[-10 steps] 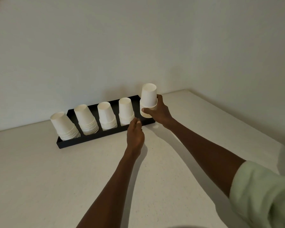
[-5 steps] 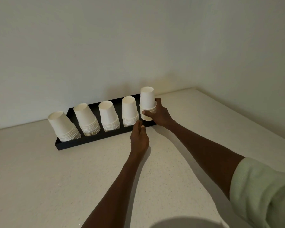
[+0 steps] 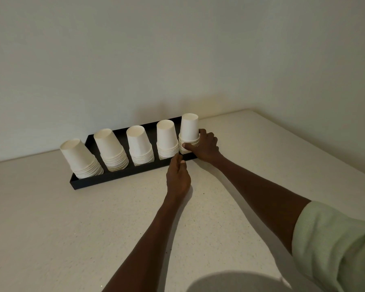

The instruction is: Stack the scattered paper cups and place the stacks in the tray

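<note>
right hand [image 3: 204,146] fingers clamped round fifth cup stack [image 3: 189,133] at black tray [image 3: 122,177] end | left hand [image 3: 178,179] fingertips together, touching tray wall just below

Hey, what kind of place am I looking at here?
Probably a bare indoor counter corner, maybe a drinks or break area. A pale speckled countertop meets plain walls, and a black tray against the wall holds five stacks of white paper cups.
</note>
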